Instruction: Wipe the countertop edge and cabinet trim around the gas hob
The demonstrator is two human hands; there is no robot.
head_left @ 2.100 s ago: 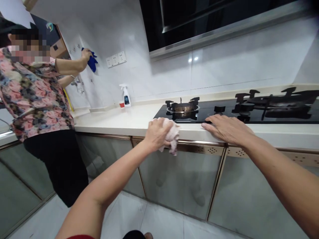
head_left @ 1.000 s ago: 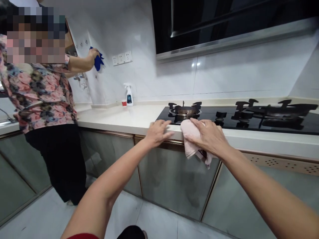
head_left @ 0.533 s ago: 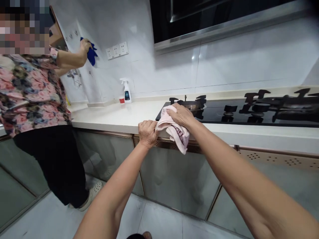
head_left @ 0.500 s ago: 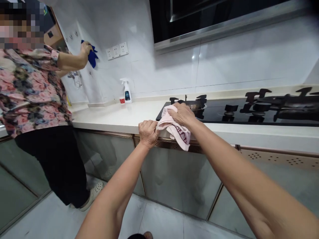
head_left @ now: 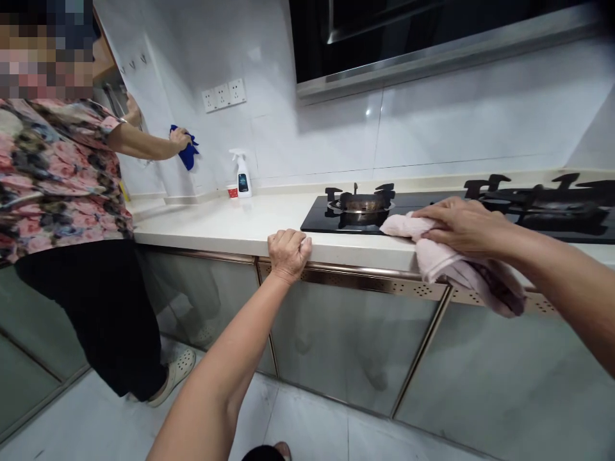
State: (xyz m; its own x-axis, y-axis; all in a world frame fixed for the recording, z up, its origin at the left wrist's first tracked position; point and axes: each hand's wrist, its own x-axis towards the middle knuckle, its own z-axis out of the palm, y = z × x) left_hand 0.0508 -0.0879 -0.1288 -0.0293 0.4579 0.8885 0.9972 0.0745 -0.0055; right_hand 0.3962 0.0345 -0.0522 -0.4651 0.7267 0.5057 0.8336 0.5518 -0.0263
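A pale pink towel (head_left: 446, 259) is bunched under my right hand (head_left: 464, 224), whose fingers are closed on it. One end lies on the front edge of the black gas cooktop (head_left: 317, 214), and the rest drapes down over the counter front. My left hand (head_left: 288, 254) is curled over the edge of the white countertop (head_left: 221, 224), left of the cooktop. Nearest to my right hand on the cooktop is the left burner (head_left: 360, 203) with its black pan supports.
At the left a person in a floral shirt (head_left: 62, 173) presses a blue cloth (head_left: 185, 150) to the tiled wall. A spray bottle (head_left: 243, 176) and a small red cup (head_left: 232, 191) stand at the counter's back. A black range hood (head_left: 432, 38) hangs above; cabinets (head_left: 355, 346) line the front.
My right hand has slid the towel to the right along the cooktop's front edge, uncovering the left burner. My left hand stays put. The other person's blue cloth has moved lower and rightward.
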